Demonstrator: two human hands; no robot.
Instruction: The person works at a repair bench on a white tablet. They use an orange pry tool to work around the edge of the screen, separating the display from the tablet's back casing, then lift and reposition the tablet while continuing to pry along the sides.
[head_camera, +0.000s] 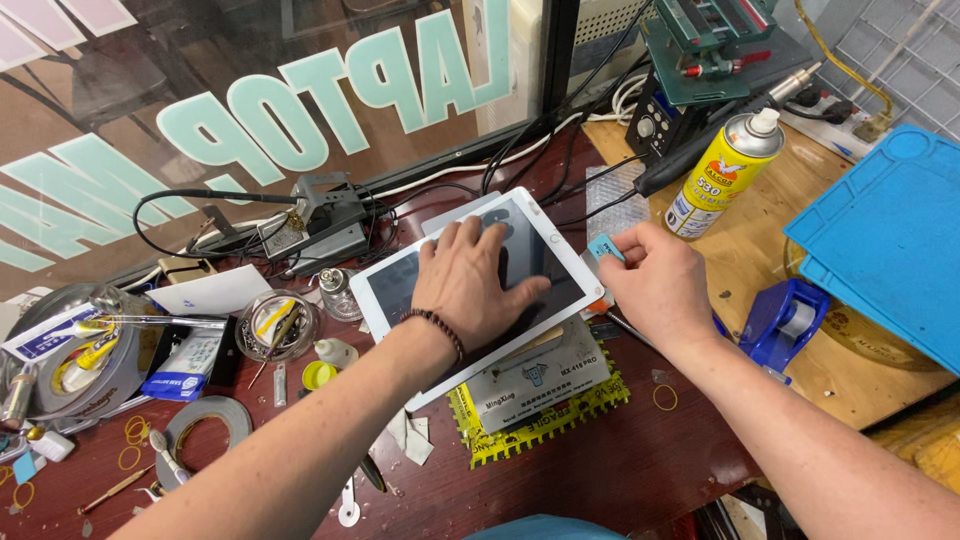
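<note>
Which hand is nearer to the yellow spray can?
Right. The right hand sits at the tablet's right edge, holding a small blue card just below-left of the spray can. The left hand lies flat on the tablet screen, farther away.

A: screens?
B: white tablet (480, 290) centre frame, dark screen, tilted; left hand (470, 285) flat on it

A: packages, signs?
B: yellow spray can (725, 170) upper right, red-blue label; pale green window lettering (250, 110) upper left; blue-white pouch (185, 365) far left

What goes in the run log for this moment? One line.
left hand: flat on white tablet | right hand: blue card at tablet's edge
</note>
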